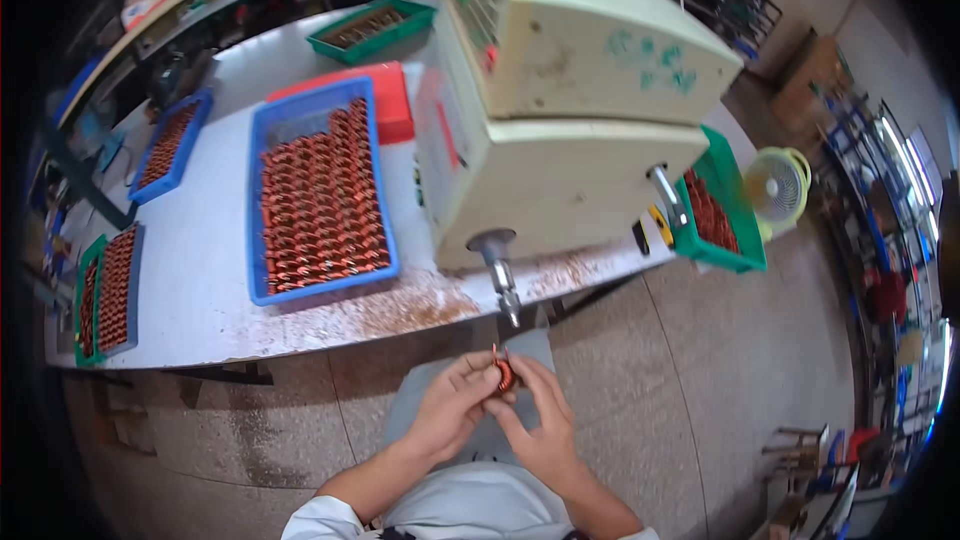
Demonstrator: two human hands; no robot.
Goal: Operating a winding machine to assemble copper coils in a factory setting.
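Observation:
Both of my hands hold one small copper-wound coil (pixel 504 375) just below the table edge. My left hand (pixel 452 405) pinches it from the left and my right hand (pixel 538 418) from the right, fingers curled around it. A wire end of the coil sticks up toward the metal spindle (pixel 500 270) that juts from the front of a cream-coloured machine (pixel 560 110). The coil sits a little below the spindle tip, apart from it.
A blue tray (pixel 320 285) full of copper coils lies left of the machine, a red tray (pixel 395 100) behind it. More blue and green coil trays (pixel 110 290) line the white table (pixel 200 320). A green tray (pixel 725 210) and small fan (pixel 778 185) stand right.

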